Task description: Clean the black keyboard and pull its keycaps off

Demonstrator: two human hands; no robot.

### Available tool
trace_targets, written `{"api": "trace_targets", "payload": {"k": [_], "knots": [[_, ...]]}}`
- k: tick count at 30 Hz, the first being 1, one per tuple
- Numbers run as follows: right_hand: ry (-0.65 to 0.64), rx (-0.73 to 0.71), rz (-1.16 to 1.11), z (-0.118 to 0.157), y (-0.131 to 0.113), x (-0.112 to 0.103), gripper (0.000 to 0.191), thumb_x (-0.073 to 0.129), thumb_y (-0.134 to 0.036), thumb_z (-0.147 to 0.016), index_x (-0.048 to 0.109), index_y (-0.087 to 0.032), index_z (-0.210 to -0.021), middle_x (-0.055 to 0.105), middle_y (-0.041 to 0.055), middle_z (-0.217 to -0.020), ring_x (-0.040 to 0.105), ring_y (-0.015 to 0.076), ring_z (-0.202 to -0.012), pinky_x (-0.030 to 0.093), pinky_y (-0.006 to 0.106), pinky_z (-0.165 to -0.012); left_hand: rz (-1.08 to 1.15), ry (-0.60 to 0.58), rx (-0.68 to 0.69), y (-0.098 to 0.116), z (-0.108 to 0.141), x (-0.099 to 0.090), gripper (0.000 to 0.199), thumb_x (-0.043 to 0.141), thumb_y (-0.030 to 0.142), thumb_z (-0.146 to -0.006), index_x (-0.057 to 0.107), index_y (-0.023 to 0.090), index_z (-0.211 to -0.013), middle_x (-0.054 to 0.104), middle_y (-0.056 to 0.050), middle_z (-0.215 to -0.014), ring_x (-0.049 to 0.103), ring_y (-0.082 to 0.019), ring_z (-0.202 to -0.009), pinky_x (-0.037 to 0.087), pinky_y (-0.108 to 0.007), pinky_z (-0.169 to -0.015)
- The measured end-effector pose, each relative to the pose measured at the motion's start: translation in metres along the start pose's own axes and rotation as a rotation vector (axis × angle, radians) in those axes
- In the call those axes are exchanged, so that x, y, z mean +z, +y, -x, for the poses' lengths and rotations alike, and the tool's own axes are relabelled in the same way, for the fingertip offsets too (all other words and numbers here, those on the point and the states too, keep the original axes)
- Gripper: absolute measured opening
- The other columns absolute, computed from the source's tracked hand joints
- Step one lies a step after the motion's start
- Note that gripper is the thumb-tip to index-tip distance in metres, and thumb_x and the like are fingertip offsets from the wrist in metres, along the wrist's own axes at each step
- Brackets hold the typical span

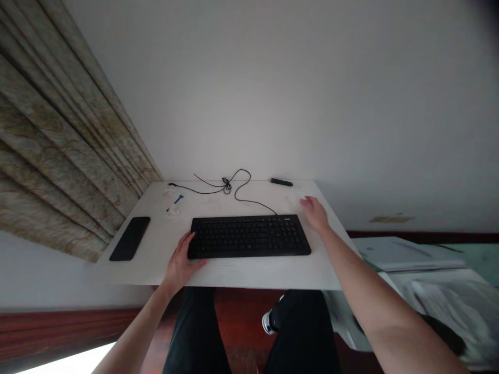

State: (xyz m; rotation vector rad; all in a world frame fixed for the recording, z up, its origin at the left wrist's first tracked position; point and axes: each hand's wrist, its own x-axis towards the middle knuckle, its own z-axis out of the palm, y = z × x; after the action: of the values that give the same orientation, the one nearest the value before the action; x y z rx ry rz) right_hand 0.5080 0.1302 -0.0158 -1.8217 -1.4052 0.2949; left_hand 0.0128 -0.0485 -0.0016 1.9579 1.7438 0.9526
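Bare forearms (374, 306) over desk (249, 275) front edge — left hand (181, 265) open, spread at black keyboard (249, 237) front-left corner, not clamped; right hand (315, 214) open, empty, just off right end — keyboard centred between both.

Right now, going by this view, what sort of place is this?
Most likely a room in a home, perhaps a small home office: a white desk stands against a plain wall, with a black wired keyboard on it and a patterned floor-length curtain beside it.

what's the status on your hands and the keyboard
Left hand open against black keyboard's front-left corner. Right hand open, off its right end. Cable behind, phone far left.
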Motion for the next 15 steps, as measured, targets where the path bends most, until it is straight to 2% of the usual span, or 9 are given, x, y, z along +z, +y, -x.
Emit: {"api": "trace_targets", "payload": {"k": [4, 8, 11, 15], "knots": [[-0.118, -0.021, -0.058, 0.059, -0.007, -0.020, 0.050, 0.050, -0.058, -0.093, 0.066, -0.022, -0.125, 0.073, 0.0116, -0.118, 0.066, 0.0296, -0.114, 0.048, 0.047, -0.104, 0.053, -0.043, -0.038, -0.009, -0.005, -0.001, 0.086, 0.075, 0.042, -0.076, 0.038, 0.021, -0.151, 0.042, -0.016, -0.157, 0.041, -0.033, -0.146, 0.032, -0.052, -0.123], [-0.201, -0.108, -0.094, 0.107, -0.009, -0.031, 0.049, 0.053, -0.054, -0.093, 0.063, -0.022, -0.130, 0.071, 0.0107, -0.125, 0.066, 0.0280, -0.117, 0.049, 0.046, -0.104, -0.019, -0.050, -0.101, -0.009, -0.008, -0.003, 0.084, 0.077, 0.041, -0.071, 0.046, 0.018, -0.146, 0.050, -0.017, -0.151, 0.045, -0.035, -0.143, 0.035, -0.053, -0.120], [-0.201, -0.168, -0.041, 0.132, -0.009, -0.033, 0.051, 0.057, -0.053, -0.092, 0.062, -0.022, -0.132, 0.068, 0.0118, -0.130, 0.063, 0.0297, -0.122, 0.048, 0.049, -0.106, -0.060, -0.057, -0.097, -0.001, -0.006, -0.006, 0.076, 0.074, 0.041, -0.075, 0.050, 0.021, -0.144, 0.059, -0.013, -0.142, 0.054, -0.034, -0.135, 0.041, -0.051, -0.116], [-0.165, -0.166, -0.003, 0.149, -0.009, -0.034, 0.060, 0.060, -0.055, -0.089, 0.058, -0.021, -0.138, 0.065, 0.0139, -0.135, 0.061, 0.0313, -0.125, 0.046, 0.051, -0.108, -0.044, -0.035, -0.114, 0.007, -0.006, -0.007, 0.073, 0.073, 0.041, -0.076, 0.052, 0.023, -0.143, 0.064, -0.010, -0.136, 0.060, -0.031, -0.128, 0.046, -0.047, -0.112]]}}
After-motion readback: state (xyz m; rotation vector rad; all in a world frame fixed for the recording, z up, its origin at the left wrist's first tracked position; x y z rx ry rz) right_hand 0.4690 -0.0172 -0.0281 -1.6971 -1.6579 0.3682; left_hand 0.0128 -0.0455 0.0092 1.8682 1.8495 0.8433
